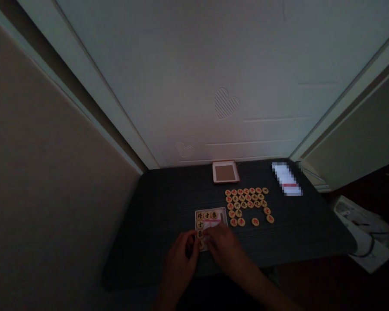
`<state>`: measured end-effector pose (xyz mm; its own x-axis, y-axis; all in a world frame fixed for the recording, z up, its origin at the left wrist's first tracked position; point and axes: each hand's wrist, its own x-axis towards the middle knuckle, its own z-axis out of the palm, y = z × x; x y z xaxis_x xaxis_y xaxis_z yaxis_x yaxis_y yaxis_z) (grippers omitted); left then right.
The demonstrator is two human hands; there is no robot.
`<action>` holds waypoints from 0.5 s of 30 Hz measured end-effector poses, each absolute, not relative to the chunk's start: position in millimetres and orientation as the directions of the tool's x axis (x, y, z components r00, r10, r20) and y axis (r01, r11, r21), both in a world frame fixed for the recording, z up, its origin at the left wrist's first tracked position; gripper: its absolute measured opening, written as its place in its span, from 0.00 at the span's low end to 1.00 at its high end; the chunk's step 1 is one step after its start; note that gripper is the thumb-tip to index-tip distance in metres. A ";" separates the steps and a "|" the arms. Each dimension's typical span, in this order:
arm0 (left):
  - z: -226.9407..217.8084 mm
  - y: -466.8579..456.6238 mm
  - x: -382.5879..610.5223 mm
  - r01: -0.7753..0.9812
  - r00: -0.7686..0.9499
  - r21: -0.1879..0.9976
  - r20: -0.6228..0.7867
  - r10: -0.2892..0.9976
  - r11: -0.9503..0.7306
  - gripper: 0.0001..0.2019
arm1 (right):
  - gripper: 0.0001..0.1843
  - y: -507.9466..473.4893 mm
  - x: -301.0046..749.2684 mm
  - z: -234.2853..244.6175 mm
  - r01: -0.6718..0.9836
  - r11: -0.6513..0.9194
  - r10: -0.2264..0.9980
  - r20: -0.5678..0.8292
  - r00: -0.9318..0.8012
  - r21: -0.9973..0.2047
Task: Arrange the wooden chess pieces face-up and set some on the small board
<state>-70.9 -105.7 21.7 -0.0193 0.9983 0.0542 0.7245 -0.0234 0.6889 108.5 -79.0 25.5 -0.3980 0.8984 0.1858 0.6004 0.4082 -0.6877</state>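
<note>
A shallow open box [225,214] lies near the front edge of the dark table. Round wooden Chinese chess pieces line its far and left sides, among them a corner piece [199,215]. My left hand [182,249] is curled at the box's left edge, its thumb and fingers against the rim. From the right, my right hand [225,246] reaches over the box, fingertips closed at a piece with a black character [200,234] in the left column. The right hand hides the box's near right part. Loose pieces [243,205] lie face up in rows to the right.
An open box lid [226,173] rests at the back of the dark table [168,190], close to a white panel with heart patterns [226,103]. A pixelated bright object [287,179] lies at the back right. Pale items [369,237] stand beyond the table's right end.
</note>
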 end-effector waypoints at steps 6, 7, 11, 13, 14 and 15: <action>18.7 -104.0 -71.0 0.723 -0.018 0.691 0.057 0.998 -0.026 0.10 | 0.12 -77.1 105.5 21.9 0.591 0.397 0.897 0.162 -0.411 -0.702; 18.5 -103.7 -70.9 0.724 -0.020 0.689 0.055 0.998 -0.023 0.10 | 0.11 -76.4 105.6 21.5 0.591 0.395 0.896 0.154 -0.416 -0.703; 18.3 -101.6 -70.2 0.722 -0.014 0.692 0.026 1.000 -0.008 0.11 | 0.11 -74.4 106.4 22.3 0.595 0.386 0.905 0.162 -0.394 -0.705; 18.0 -99.7 -69.8 0.719 -0.007 0.695 0.009 1.000 -0.001 0.11 | 0.11 -73.3 106.8 23.2 0.598 0.380 0.911 0.172 -0.375 -0.706; 17.6 -98.5 -69.7 0.718 -0.003 0.696 0.001 1.000 0.001 0.11 | 0.11 -72.7 106.8 23.7 0.600 0.377 0.914 0.178 -0.365 -0.706; 17.2 -97.3 -69.6 0.717 0.002 0.698 -0.007 1.000 0.003 0.11 | 0.11 -72.0 106.9 24.1 0.601 0.373 0.917 0.183 -0.354 -0.707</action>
